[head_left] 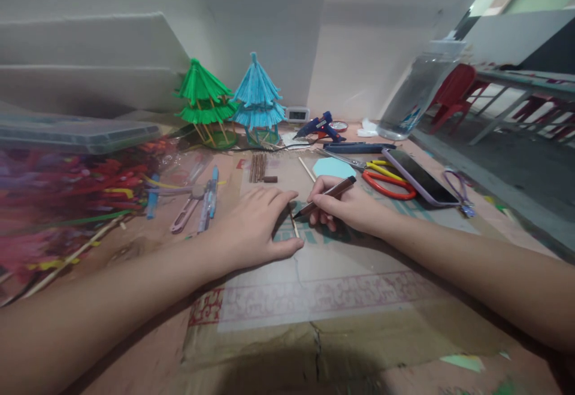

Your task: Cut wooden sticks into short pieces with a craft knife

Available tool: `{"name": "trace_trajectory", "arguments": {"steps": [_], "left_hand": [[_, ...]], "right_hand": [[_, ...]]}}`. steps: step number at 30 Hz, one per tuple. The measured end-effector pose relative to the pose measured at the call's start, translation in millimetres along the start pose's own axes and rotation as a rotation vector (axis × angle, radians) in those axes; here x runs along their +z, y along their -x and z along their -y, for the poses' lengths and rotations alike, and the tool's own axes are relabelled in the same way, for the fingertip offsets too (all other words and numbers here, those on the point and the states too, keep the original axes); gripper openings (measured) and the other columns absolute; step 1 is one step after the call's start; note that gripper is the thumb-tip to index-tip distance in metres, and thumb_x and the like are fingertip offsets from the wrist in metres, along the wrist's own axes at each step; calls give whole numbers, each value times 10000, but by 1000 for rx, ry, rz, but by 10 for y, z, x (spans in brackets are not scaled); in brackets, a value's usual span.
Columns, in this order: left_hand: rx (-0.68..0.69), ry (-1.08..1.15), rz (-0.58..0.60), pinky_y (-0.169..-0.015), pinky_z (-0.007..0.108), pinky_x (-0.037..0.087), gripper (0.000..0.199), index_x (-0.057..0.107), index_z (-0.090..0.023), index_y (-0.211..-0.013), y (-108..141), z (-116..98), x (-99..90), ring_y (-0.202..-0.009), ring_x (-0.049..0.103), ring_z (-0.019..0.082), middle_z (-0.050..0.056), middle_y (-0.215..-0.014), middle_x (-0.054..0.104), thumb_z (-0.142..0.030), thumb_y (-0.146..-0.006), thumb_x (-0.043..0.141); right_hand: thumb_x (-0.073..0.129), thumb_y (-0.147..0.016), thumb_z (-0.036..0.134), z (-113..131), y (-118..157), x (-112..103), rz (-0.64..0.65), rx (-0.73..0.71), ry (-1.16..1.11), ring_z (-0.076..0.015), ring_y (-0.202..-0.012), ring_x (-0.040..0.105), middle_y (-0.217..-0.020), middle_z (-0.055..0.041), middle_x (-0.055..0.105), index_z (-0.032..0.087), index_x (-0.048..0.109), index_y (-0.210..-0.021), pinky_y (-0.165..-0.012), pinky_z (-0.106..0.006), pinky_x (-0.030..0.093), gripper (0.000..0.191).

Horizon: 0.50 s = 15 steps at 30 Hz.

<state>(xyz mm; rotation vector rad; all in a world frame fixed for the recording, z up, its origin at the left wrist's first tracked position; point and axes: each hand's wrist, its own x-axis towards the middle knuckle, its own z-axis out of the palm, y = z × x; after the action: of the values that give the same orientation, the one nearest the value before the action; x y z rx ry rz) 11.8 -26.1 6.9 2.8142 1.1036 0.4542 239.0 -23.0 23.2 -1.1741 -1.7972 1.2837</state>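
Note:
A brown marker (332, 192) is gripped in my right hand (344, 206), its dark tip touching a short thin stick (294, 225). My left hand (256, 227) holds that stick between thumb and fingertips at its two ends. The stick looks brown in its upper part and pale lower down. Beyond my left hand lie several brown sticks (257, 168) side by side, with a short brown piece (270, 179) next to them. A pale longer stick (307, 169) and a light blue octagonal piece (333, 168) are just past my right hand.
Green (204, 92) and blue (257, 92) tiered paper models stand at the back near a glue gun (320, 126). Red-handled scissors (390, 185) and a phone (420, 177) lie right. Pens (209, 197) and colourful craft material (76, 197) are left. A clear container (415, 92) stands back right.

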Motion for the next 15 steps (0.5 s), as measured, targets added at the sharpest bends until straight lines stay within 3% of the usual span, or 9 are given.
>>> {"name": "trace_trajectory", "arguments": {"steps": [4,9,15], "left_hand": [[2,4,-3,-1087,533,438,722,497,-129,-1408,3,2,6,-1272,530,368,178,-1341,586,-572,-863,663],[-3,21,-3,-1082,541,441,700,499,-149,-1401,11,7,3,-1262,540,367,169,-1334,594,-572,-865,654],[6,-10,0,-1096,545,428,694,504,-136,-1399,12,-5,-10,-1277,524,375,176,-1332,587,-558,-868,651]], "right_hand": [[621,-843,317,10,10,-9,70,13,7,-88,-434,539,-594,0,693,202,516,-782,-404,-187,432,168],[617,-860,328,-6,4,0,11,-6,1,-89,-435,536,-617,5,700,204,520,-816,-396,-190,428,163],[625,-848,316,24,24,-7,66,14,2,-87,-438,535,-593,4,691,203,513,-781,-413,-190,426,173]]}}
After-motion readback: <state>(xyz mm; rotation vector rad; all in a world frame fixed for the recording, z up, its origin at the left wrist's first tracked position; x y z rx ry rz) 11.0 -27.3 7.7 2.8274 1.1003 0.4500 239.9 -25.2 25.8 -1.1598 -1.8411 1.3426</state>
